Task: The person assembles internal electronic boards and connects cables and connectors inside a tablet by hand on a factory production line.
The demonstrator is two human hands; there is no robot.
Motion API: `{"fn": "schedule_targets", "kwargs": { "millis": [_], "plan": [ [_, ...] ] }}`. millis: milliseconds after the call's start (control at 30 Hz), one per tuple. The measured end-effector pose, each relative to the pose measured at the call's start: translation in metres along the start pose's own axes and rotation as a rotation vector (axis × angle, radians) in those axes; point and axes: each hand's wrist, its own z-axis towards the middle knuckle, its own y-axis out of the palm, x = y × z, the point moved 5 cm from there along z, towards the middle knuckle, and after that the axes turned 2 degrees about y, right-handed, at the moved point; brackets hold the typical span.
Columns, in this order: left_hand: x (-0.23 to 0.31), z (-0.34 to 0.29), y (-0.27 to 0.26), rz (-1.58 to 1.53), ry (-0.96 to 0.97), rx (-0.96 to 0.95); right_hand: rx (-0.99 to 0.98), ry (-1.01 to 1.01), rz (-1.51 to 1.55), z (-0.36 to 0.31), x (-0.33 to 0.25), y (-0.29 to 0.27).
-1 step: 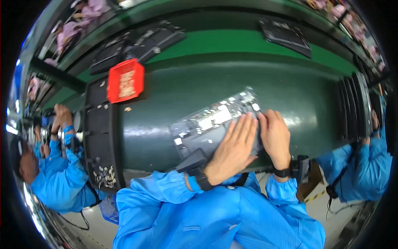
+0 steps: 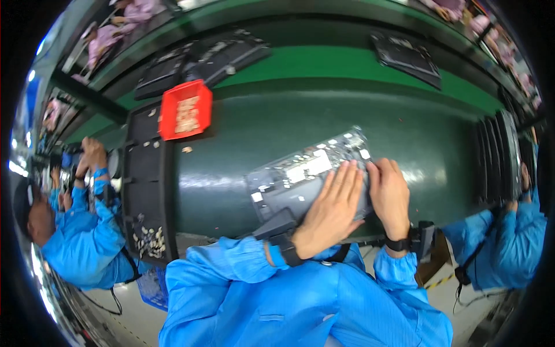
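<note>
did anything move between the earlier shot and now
Nothing visibly changed. Both the left hand and right hand rest flat on the grey rectangular open electronic chassis on the dark green work surface, as before. The red square tray sits in the same place.

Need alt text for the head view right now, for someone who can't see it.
Both hands, left hand and right hand, lie flat on a grey open device showing its internal boards, on a dark green bench. A red tray sits upper left beside a black parts tray; co-workers in blue sleeves stand at both edges.
</note>
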Motion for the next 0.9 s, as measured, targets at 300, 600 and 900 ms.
{"fn": "schedule_targets", "kwargs": {
  "millis": [300, 600, 900],
  "plan": [
    [0.001, -0.003, -0.009, 0.035, 0.093, 0.038, -0.306, 0.341, 1.008, -0.010, 0.016, 0.014],
    [-0.051, 0.052, -0.028, 0.329, 0.073, 0.225, -0.314, 0.288, 1.263, 0.089, 0.014, 0.036],
    [-0.113, 0.045, 0.001, -0.070, 0.158, 0.332, -0.086, 0.284, 0.958, 0.395, 0.093, 0.081]
  ]
}}
